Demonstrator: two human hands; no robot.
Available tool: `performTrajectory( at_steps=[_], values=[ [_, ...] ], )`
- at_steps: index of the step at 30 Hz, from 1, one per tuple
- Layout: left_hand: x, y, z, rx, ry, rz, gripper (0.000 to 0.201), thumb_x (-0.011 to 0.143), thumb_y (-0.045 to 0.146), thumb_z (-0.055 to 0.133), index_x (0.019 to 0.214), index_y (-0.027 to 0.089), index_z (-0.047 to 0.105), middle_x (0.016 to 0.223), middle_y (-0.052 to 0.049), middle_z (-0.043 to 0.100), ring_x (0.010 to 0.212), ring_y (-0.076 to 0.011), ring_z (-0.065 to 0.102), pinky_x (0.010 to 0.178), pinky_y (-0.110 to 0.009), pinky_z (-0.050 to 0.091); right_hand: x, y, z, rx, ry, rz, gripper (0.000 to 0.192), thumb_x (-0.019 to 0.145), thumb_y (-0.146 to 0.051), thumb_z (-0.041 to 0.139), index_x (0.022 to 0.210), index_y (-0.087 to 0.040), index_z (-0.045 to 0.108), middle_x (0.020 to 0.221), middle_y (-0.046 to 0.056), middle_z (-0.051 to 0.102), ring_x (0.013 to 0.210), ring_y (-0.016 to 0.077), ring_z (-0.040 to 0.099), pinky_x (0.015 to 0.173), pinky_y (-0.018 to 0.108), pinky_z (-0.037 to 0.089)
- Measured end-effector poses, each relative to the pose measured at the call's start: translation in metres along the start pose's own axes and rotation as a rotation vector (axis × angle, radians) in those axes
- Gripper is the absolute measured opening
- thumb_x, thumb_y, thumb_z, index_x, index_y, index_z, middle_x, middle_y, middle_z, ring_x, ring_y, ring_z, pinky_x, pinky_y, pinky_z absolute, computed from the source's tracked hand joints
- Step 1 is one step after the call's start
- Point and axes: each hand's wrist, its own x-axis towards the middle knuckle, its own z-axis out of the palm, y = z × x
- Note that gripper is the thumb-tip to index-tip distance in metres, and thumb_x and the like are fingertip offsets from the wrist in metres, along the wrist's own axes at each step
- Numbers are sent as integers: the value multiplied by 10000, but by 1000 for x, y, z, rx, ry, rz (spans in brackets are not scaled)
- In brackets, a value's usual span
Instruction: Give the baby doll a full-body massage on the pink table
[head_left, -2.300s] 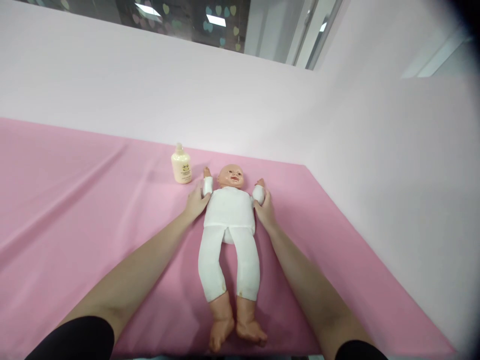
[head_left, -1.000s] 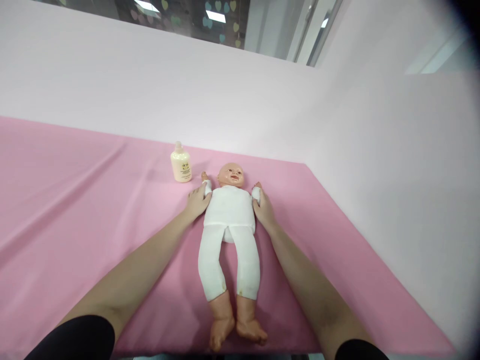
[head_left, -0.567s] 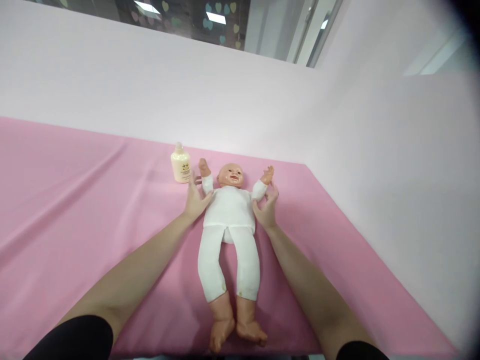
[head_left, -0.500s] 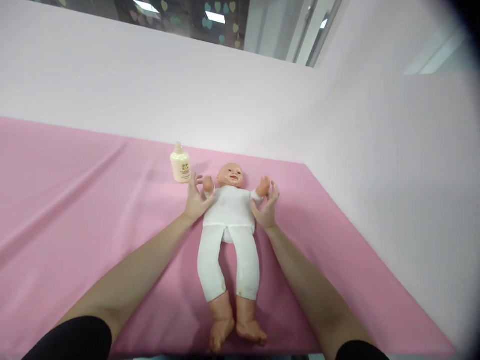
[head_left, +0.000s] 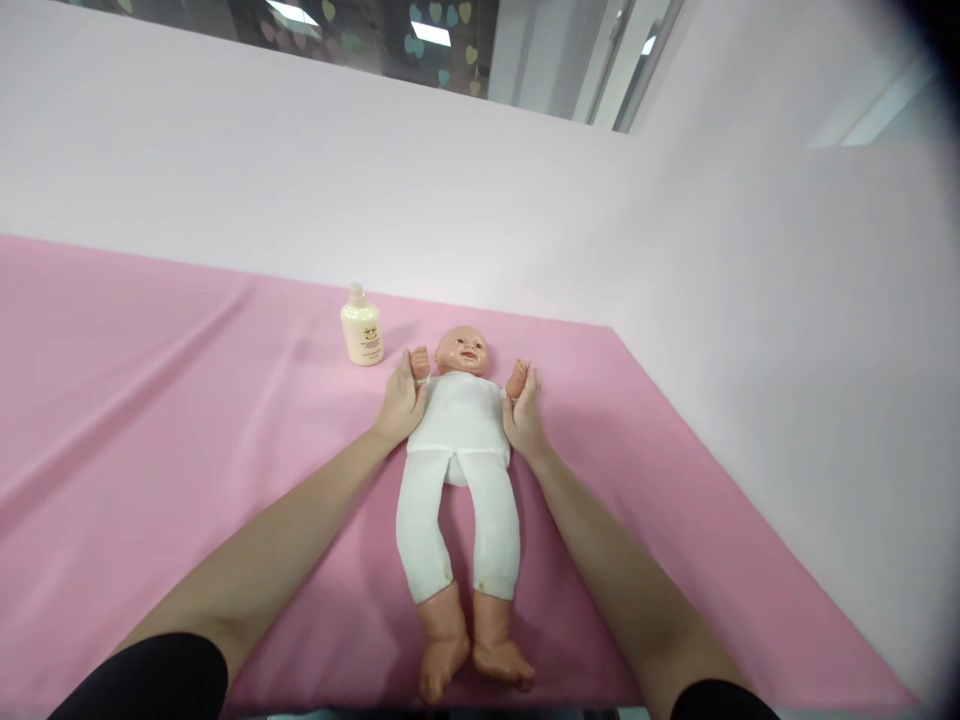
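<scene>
Centrally on the pink cloth (head_left: 187, 400) lies a baby doll (head_left: 459, 440), face up, in a white suit. Its long axis runs from the bare feet at the near edge of the cloth to the head at the far end, almost straight away from the viewer.

Left hand (head_left: 401, 405): pressed against the doll's side at shoulder level, on the viewer's left of the doll. The fingers are closed round the doll's arm, so that only the small fist shows above them, beside the head.

Right hand (head_left: 523, 418): mirrors this on the other side of the doll. The fingers are wrapped about the other arm, with the doll's hand showing just above the fingertips.

Both doll arms are thus held bent up close to the head, one in each hand, and the trunk sits between the two palms. Neither hand is nearer than the other; each meets the doll from its own side, across the long axis, with the forearms converging from the near edge of the cloth. The doll's legs lie straight and untouched between the forearms.

A cream bottle (head_left: 361, 327) stands upright on the cloth, beyond the left hand and to the left of the doll's head, near but apart from both. A pale wall (head_left: 525, 200) rises behind the doll's head
</scene>
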Motion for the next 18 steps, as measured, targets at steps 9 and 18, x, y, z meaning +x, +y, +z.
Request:
performTrajectory(
  at_steps=[9, 18],
  values=[
    [-1, -12, 2, 81, -148, -259, 643, 901, 360, 419, 1485, 153, 245, 1533, -203, 239, 1426, -360, 234, 1122, -593, 242, 8, -3, -10, 2, -141, 35, 696, 933, -164, 262, 1521, -280, -92, 1614, 23, 44, 1492, 189, 62, 1199, 514, 205],
    [4, 2, -6, 241, -259, -391, 577, 894, 357, 406, 1434, 157, 373, 1394, -192, 486, 1286, -377, 442, 1052, -582, 322, -1, 26, 6, -23, -149, 264, 564, 882, -222, 400, 1442, -173, 353, 1426, 172, 420, 1343, 297, 403, 1090, 551, 368]
  ],
)
